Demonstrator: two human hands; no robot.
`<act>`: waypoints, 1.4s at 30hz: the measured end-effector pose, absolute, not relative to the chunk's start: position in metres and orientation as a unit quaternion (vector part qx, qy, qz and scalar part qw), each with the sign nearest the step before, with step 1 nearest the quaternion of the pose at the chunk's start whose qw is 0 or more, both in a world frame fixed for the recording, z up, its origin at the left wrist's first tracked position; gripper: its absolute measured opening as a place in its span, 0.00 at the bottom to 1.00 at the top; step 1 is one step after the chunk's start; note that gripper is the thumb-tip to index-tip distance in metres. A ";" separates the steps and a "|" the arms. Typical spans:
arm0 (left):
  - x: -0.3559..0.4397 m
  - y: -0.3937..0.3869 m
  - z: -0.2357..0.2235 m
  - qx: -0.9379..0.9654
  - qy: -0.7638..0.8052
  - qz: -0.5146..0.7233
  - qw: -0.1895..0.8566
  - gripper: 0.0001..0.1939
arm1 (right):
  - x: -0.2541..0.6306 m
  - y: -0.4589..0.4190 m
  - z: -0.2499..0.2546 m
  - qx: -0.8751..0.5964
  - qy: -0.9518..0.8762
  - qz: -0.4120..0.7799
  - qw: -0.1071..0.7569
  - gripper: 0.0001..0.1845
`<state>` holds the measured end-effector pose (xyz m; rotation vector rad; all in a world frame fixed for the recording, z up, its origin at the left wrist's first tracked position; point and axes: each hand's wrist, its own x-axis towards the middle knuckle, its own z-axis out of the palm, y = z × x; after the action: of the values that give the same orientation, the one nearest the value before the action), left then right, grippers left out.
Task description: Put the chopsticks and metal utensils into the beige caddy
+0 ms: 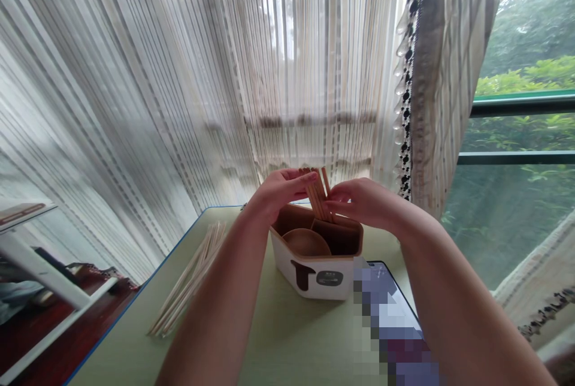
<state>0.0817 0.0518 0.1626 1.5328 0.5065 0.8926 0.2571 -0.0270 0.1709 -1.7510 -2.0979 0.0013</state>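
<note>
Over the back of a white box with a brown inside (pixel 283 260), my left hand (pixel 281 189) is closed around a bundle of reddish-brown chopsticks (pixel 315 195). They stand nearly upright, and their lower ends go down behind or into the box's rear part; I cannot tell which. My right hand (pixel 366 201) pinches at the bundle's right side, where a single chopstick (pixel 326 177) stands slightly apart from the others. Inside the box, a round brown piece (pixel 306 243) fills the front left, beside a divider.
Several pale thin sticks (pixel 191 278) lie on the light green table (pixel 278 338), left of my left forearm. A phone (pixel 395 296), partly blurred out, lies right of the box. Sheer curtains (pixel 202 74) hang behind the table, with a window (pixel 516 134) at the right.
</note>
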 end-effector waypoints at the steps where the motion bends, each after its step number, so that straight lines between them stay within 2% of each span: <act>1: 0.082 0.052 0.163 0.665 0.225 0.396 0.591 0.20 | 0.257 -0.029 0.173 -0.630 -0.749 0.002 0.203 0.16; 7: 0.084 0.034 0.171 0.626 0.286 0.584 0.431 0.26 | 0.257 -0.046 0.182 -0.661 -0.718 -0.012 0.218 0.18; 12: 0.064 -0.028 0.189 0.621 0.279 0.683 0.264 0.26 | 0.265 -0.058 0.184 -0.642 -0.725 -0.068 0.240 0.22; 16: 0.028 -0.060 0.184 0.649 0.299 0.672 0.197 0.22 | 0.254 -0.082 0.193 -0.632 -0.716 -0.098 0.279 0.23; 21: -0.038 -0.041 0.140 0.627 0.414 0.644 0.144 0.20 | 0.209 -0.138 0.196 -0.546 -0.737 -0.175 0.359 0.26; 23: -0.064 -0.032 0.119 0.627 0.467 0.611 0.126 0.21 | 0.181 -0.156 0.191 -0.499 -0.765 -0.147 0.379 0.23; 25: -0.088 -0.029 0.098 0.633 0.513 0.574 0.089 0.20 | 0.146 -0.163 0.181 -0.469 -0.807 -0.067 0.353 0.21; 29: -0.126 -0.038 0.057 0.633 0.626 0.455 -0.028 0.23 | 0.065 -0.135 0.137 -0.486 -0.819 0.097 0.289 0.18; 32: -0.141 -0.045 0.030 0.615 0.674 0.409 -0.039 0.23 | 0.012 -0.095 0.081 -0.495 -0.801 0.157 0.300 0.17; 35: -0.145 -0.045 0.014 0.590 0.692 0.413 -0.052 0.23 | -0.020 -0.065 0.024 -0.512 -0.741 0.165 0.402 0.24; 37: -0.143 -0.043 0.009 0.600 0.689 0.402 -0.058 0.22 | -0.026 -0.055 0.000 -0.494 -0.739 0.154 0.431 0.25; 40: -0.142 -0.040 0.007 0.623 0.686 0.372 -0.049 0.20 | -0.021 -0.052 -0.013 -0.479 -0.749 0.158 0.431 0.24; 42: -0.145 -0.040 0.006 0.611 0.696 0.375 -0.042 0.20 | -0.013 -0.053 -0.012 -0.526 -0.724 0.154 0.420 0.23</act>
<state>-0.1446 -0.0395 0.0064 1.9723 2.2486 1.2094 -0.0134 -0.0530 -0.0123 -1.3176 -1.8147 0.3857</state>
